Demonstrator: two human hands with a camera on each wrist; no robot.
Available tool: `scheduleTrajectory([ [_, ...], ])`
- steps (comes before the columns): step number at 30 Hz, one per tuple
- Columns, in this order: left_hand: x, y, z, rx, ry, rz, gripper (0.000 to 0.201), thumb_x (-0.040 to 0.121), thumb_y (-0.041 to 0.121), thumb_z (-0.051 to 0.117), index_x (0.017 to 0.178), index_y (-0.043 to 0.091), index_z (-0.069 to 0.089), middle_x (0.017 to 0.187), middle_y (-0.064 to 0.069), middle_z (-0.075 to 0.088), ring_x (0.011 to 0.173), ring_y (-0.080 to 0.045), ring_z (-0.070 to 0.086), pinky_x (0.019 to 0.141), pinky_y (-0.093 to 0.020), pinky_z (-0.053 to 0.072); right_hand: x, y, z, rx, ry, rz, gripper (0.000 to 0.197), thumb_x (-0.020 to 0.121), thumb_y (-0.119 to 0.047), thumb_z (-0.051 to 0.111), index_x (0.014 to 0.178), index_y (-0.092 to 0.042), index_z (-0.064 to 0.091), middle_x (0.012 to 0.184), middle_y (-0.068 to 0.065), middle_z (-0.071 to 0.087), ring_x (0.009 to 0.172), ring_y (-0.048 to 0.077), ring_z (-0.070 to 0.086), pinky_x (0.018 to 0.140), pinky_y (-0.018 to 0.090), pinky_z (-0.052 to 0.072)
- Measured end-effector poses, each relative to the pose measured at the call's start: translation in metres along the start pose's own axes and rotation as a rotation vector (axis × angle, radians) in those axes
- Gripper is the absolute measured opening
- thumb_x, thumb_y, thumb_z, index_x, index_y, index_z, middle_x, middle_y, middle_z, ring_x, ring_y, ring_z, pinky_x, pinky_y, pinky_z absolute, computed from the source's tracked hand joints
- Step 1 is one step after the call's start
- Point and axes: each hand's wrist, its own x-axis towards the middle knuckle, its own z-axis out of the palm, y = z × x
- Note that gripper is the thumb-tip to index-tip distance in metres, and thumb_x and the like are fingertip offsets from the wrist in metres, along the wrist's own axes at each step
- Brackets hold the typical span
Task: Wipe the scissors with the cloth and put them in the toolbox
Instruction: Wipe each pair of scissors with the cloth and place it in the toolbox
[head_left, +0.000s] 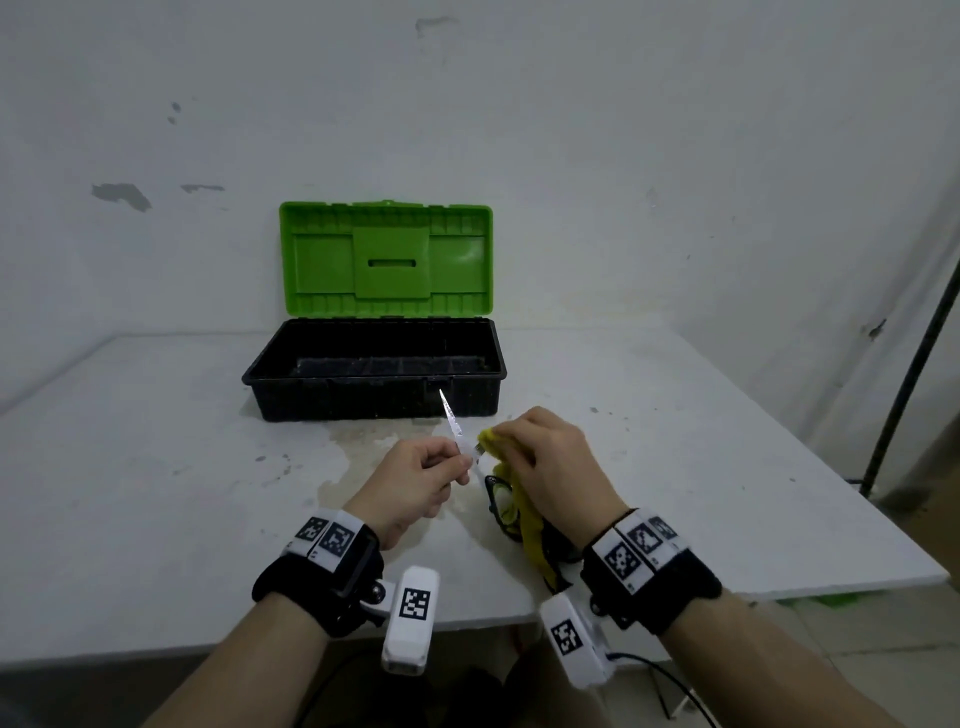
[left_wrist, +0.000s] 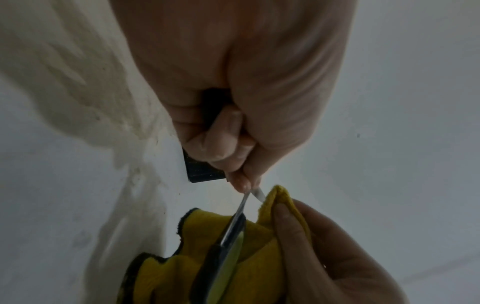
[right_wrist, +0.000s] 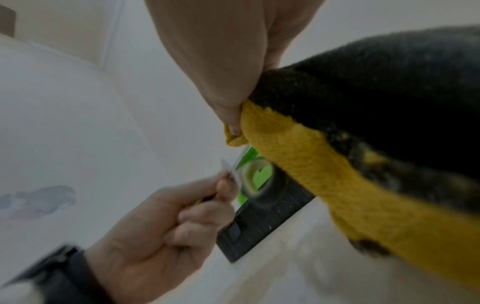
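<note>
The scissors (head_left: 451, 415) are up off the table (head_left: 156, 467), held in the air just in front of the toolbox (head_left: 374, 384), one bright blade pointing up and away toward the box's near wall. The blades look parted: in the left wrist view two strips of metal (left_wrist: 240, 207) split apart just below the fingertips. The left hand (head_left: 415, 483) has them, fingers curled in and thumb and forefinger pinching one blade partway along. The dark, green-lined handles (head_left: 498, 499) hang low toward the person, half hidden behind the cloth.

And there's the cloth (head_left: 511, 499), yellow with a dark edge and a dark reverse, bunched in the right hand (head_left: 550, 467). That hand is closed over it, thumb and fingers squeezing a yellow fold (left_wrist: 280, 197) right against the other blade, just beside the left fingertips. The rest of the cloth trails down past the right wrist.

The right wrist view is smeared, so exactly how much of the blade the fold covers is hard to say; it does show the yellow band (right_wrist: 298, 164) running out from under the thumb, with a green-lined finger ring (right_wrist: 255, 176) blurred beside it.

Behind the hands the toolbox stands open on the white table, black tray below, green lid (head_left: 385, 260) propped upright against the wall (head_left: 675, 156). A pale stain (head_left: 353, 447) marks the tabletop under the hands. Both wrists wear black straps with printed markers.
</note>
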Motion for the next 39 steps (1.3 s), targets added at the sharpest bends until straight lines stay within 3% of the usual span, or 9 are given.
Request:
scheduleTrajectory([
  [4,-0.001,0.001,0.001,0.02,-0.004,0.018,0.013,0.096,0.006,0.059,0.085,0.001,0.064,0.07,-0.006,0.061,0.044,-0.009,0.035,0.04,-0.02,0.024,0.0,0.004,0.001,-0.038,-0.007,0.007,0.012,0.091,-0.02,0.065,0.098,-0.016,0.074,0.089,0.002,0.062,0.077,0.016,0.06,0.073,0.031,0.052],
  [8,-0.001,-0.004,-0.003,0.083,0.005,0.033,0.017,0.096,0.009,0.06,0.079,0.008,0.066,0.069,-0.004,0.063,0.046,-0.009,0.037,0.041,-0.021,0.028,0.017,0.019,-0.012,-0.084,0.082,0.159,0.014,0.091,-0.022,0.064,0.096,-0.015,0.075,0.085,0.005,0.062,0.078,0.02,0.059,0.075,0.035,0.05],
  [11,0.0,-0.006,-0.004,0.24,0.054,0.078,0.018,0.094,0.017,0.063,0.077,0.013,0.068,0.068,0.002,0.065,0.049,-0.008,0.043,0.048,-0.023,0.036,0.018,0.011,-0.017,-0.079,0.104,0.165,0.014,0.092,-0.024,0.062,0.095,-0.016,0.074,0.086,0.002,0.06,0.077,0.016,0.057,0.074,0.029,0.048],
  [16,0.001,-0.006,-0.002,0.468,0.085,0.213,0.013,0.092,0.019,0.066,0.079,0.017,0.069,0.071,0.005,0.068,0.059,-0.001,0.057,0.061,-0.021,0.045,-0.002,-0.014,0.005,-0.093,-0.137,0.1,0.017,0.096,-0.024,0.056,0.097,-0.018,0.072,0.092,0.001,0.057,0.079,0.016,0.056,0.072,0.028,0.049],
  [20,-0.001,-0.006,-0.002,0.561,0.067,0.28,0.012,0.092,0.02,0.066,0.081,0.017,0.069,0.074,0.004,0.069,0.07,-0.004,0.063,0.069,-0.016,0.048,0.001,-0.002,0.006,-0.108,-0.104,0.174,0.019,0.096,-0.025,0.055,0.093,-0.017,0.072,0.087,0.0,0.056,0.078,0.017,0.054,0.071,0.028,0.046],
  [23,0.001,-0.007,-0.008,0.553,0.064,0.239,0.013,0.092,0.022,0.066,0.081,0.016,0.07,0.074,0.003,0.071,0.06,0.0,0.056,0.063,-0.017,0.044,0.009,0.012,-0.001,-0.115,-0.058,0.251,0.02,0.095,-0.024,0.056,0.089,-0.015,0.073,0.086,0.003,0.057,0.079,0.019,0.054,0.07,0.027,0.04],
  [28,-0.002,-0.006,-0.013,0.333,0.003,0.07,0.017,0.093,0.018,0.064,0.077,0.015,0.069,0.067,0.002,0.067,0.053,-0.01,0.045,0.048,-0.023,0.038,0.013,0.03,-0.017,-0.145,-0.001,0.329,0.016,0.092,-0.025,0.061,0.09,-0.014,0.073,0.085,0.005,0.063,0.084,0.023,0.059,0.075,0.032,0.044],
  [32,-0.001,-0.001,-0.017,0.161,-0.026,-0.042,0.009,0.093,0.011,0.064,0.085,0.007,0.063,0.066,0.0,0.065,0.044,-0.007,0.036,0.041,-0.019,0.028,0.013,0.024,-0.037,-0.017,0.068,0.352,0.01,0.086,-0.031,0.068,0.091,-0.023,0.073,0.086,-0.009,0.069,0.081,0.006,0.061,0.074,0.021,0.046],
  [39,0.0,0.001,-0.028,0.17,-0.01,-0.11,0.008,0.09,0.011,0.069,0.09,0.003,0.071,0.076,-0.009,0.071,0.045,-0.009,0.043,0.042,-0.018,0.032,0.016,0.007,-0.063,0.158,-0.107,0.334,0.011,0.078,-0.025,0.074,0.087,-0.031,0.073,0.083,-0.014,0.071,0.079,0.0,0.066,0.067,0.017,0.052],
])
